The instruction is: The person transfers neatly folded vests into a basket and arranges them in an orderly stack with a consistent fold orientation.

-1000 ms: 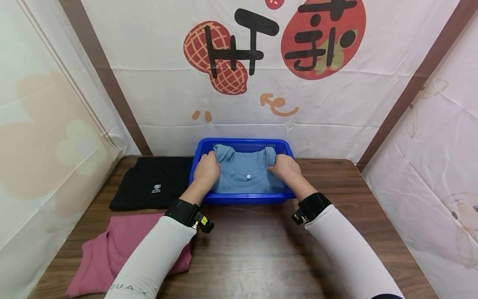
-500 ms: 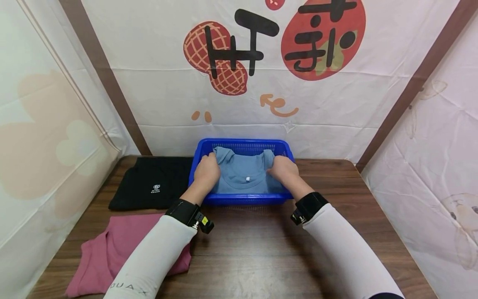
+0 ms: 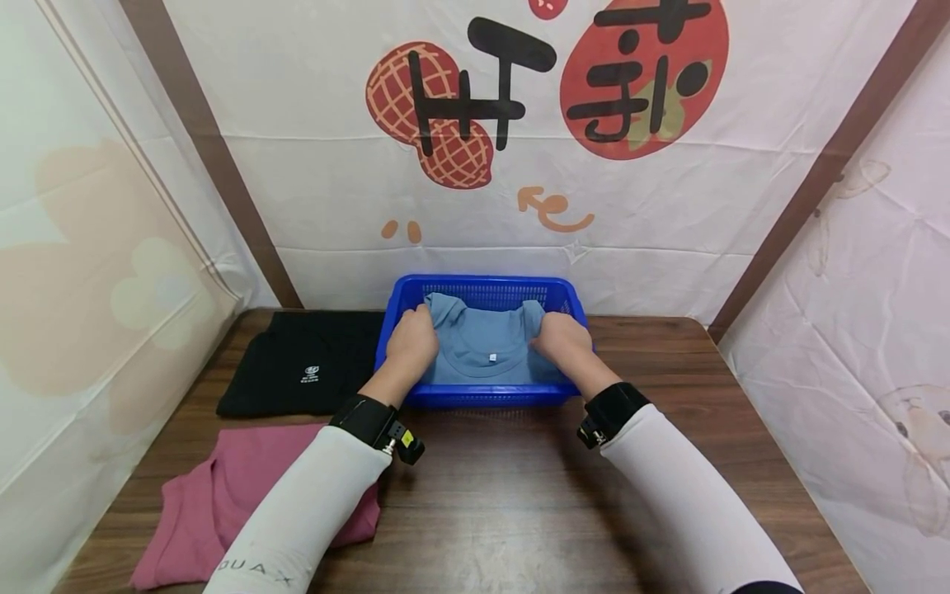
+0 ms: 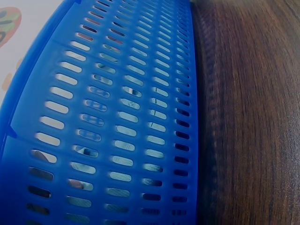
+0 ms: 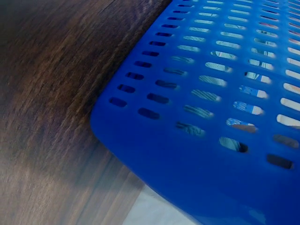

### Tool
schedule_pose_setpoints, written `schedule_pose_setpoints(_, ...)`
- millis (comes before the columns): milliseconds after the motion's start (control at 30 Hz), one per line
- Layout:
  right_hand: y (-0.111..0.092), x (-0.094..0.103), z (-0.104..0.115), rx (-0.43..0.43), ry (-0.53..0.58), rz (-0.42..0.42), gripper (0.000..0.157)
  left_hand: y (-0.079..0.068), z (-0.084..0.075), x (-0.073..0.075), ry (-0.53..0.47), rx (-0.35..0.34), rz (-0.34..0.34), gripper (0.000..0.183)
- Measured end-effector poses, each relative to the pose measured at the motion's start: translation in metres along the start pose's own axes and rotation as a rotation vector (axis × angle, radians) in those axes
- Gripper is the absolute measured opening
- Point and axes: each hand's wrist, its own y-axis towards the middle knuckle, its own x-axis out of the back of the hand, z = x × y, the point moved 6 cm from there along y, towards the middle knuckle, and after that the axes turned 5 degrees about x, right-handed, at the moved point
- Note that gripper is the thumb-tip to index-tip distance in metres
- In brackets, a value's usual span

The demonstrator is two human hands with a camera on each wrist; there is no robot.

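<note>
A folded blue-grey T-shirt lies in the blue plastic basket, its neckline and small white label facing up. My left hand grips the shirt at its left shoulder, just inside the basket's left rim. On the opposite side, my right hand holds the right shoulder with curled fingers. The fingertips are partly hidden by the hands and cloth. Both wrist views show the slotted basket wall close up, with neither hand visible; its rounded corner appears in the right wrist view.
Left of the basket lies a folded black garment with a small white print. A folded pink garment is nearer, partly under my left forearm. The brown wooden table meets a printed fabric wall behind the basket.
The shirt's collar and shoulders have sunk slightly lower in the basket. My right hand has shifted a little to the left; the left hand has barely moved.
</note>
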Motion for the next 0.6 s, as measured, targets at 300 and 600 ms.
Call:
schedule_pose_setpoints(300,0.0023,-0.0032,0.0003,0.004,-0.058,-0.010,0.034,0.0008,0.0015,-0.0038,0.005,0.031,0.009,0.049)
schedule_pose_setpoints(600,0.0006,-0.0037,0.0008,0.030,-0.062,-0.039,0.027,0.0019,0.0008,-0.0047,0.029,0.021,0.001,0.044)
